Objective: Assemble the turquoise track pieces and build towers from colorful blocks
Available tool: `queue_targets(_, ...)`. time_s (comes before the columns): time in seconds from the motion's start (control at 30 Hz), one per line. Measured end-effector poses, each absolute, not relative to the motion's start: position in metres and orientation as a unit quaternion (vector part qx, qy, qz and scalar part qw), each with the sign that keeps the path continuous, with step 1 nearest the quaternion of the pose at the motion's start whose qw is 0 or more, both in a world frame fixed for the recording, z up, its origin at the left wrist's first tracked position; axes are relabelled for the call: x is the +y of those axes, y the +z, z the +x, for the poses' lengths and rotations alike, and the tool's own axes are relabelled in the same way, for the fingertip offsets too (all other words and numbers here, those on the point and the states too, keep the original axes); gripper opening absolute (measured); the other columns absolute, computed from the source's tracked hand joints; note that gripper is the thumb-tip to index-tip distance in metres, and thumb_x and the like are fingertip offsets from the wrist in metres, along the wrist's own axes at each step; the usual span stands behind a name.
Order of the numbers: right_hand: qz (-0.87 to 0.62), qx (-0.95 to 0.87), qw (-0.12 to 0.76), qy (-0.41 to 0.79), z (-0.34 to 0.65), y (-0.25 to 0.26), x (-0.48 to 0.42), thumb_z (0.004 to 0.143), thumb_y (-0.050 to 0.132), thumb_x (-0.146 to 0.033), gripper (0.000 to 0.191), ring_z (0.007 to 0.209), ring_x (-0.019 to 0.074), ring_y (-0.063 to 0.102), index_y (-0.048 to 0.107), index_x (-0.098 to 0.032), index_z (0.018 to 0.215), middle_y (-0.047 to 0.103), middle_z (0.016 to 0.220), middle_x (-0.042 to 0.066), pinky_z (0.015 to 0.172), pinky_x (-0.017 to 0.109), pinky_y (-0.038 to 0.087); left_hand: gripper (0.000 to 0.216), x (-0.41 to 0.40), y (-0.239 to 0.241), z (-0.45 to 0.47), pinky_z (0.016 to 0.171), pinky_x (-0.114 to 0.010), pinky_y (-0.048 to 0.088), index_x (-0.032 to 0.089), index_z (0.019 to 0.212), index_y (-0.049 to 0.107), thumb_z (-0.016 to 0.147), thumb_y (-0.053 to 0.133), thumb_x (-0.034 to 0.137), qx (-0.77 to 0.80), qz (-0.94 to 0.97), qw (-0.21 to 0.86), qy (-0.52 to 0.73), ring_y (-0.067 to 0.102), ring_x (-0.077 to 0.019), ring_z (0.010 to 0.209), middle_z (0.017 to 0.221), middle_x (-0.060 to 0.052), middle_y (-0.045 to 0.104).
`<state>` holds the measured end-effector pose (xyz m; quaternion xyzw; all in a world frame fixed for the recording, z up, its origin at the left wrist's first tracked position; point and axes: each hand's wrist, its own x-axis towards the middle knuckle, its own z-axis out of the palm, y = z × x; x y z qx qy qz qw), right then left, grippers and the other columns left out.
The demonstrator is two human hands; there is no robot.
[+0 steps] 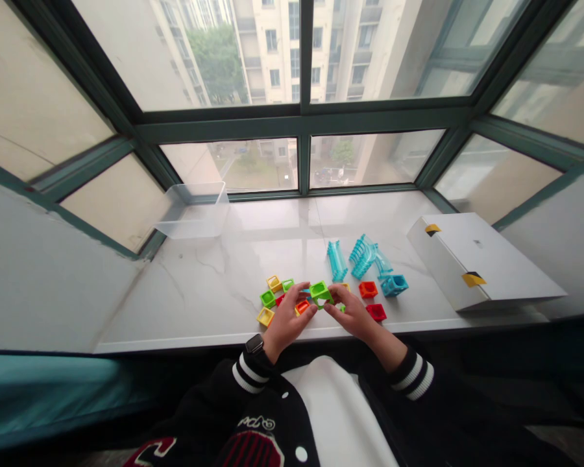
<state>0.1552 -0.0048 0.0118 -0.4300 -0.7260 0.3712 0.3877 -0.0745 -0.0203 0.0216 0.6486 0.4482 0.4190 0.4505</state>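
A bright green toy block with a round opening (320, 291) is held up between my two hands, above the counter. My left hand (287, 318), wearing a dark watch (254, 344), has its thumb and fingertips at the block's left side. From the right, my right hand (353, 314) grips the same block with bent fingers. Around my left hand lie yellow (265, 316), green (267, 298) and orange (302, 307) blocks, some partly covered by it. Just beyond my right hand are an orange-red block (368, 289) and a red block (376, 312).
Clear blue track pieces (337, 261) and a blue block (394, 285) lie farther back to the right. A white box with yellow-black tabs (486, 259) stands at the right. A transparent bin (194, 211) sits at the back left, by the window. The counter's front edge (175, 345) is near my body.
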Motion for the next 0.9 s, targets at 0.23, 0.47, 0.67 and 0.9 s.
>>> queue_targets(0.23, -0.405, -0.730, 0.382, 0.397, 0.157, 0.010, -0.009, 0.101, 0.065, -0.045, 0.030, 0.092, 0.0211, 0.071, 0.058, -0.024, 0.122, 0.072, 0.104, 0.007, 0.084, 0.038, 0.062, 0.060, -0.023, 0.016, -0.064, 0.105, -0.048, 0.061, 0.024, 0.145, 0.056, 0.093, 0.078, 0.046, 0.423, 0.551, 0.567, 0.442, 0.071, -0.0298, 0.123, 0.139, -0.014, 0.068)
queue_targets(0.47, -0.415, -0.762, 0.411, 0.279, 0.153, 0.008, -0.009, 0.095, 0.076, -0.040, 0.061, 0.123, 0.0288, 0.065, 0.050, -0.029, 0.150, 0.058, 0.144, 0.015, 0.090, 0.044, 0.065, 0.056, -0.021, 0.017, -0.063, 0.099, -0.047, 0.064, 0.022, 0.136, 0.062, 0.089, 0.081, 0.048, 0.493, 0.532, 0.523, 0.447, 0.077, -0.0275, 0.107, 0.117, -0.010, 0.076)
queue_targets(0.67, -0.383, -0.806, 0.410, 0.188, 0.146, 0.019, -0.010, 0.098, 0.073, -0.030, 0.040, 0.124, 0.0291, 0.066, 0.066, -0.032, 0.136, 0.067, 0.131, 0.012, 0.104, 0.049, 0.060, 0.053, -0.024, 0.019, -0.059, 0.097, -0.045, 0.063, 0.022, 0.130, 0.065, 0.087, 0.083, 0.048, 0.507, 0.551, 0.495, 0.441, 0.076, -0.0266, 0.105, 0.116, -0.010, 0.076)
queue_targets(0.9, -0.389, -0.781, 0.434, 0.225, 0.155, 0.020, -0.011, 0.095, 0.075, -0.033, 0.044, 0.123, 0.0302, 0.070, 0.061, -0.028, 0.137, 0.074, 0.128, 0.012, 0.106, 0.050, 0.058, 0.053, -0.021, 0.010, -0.059, 0.101, -0.045, 0.061, 0.022, 0.132, 0.064, 0.096, 0.069, 0.060, 0.477, 0.495, 0.572, 0.448, 0.073, -0.0271, 0.113, 0.126, -0.012, 0.073)
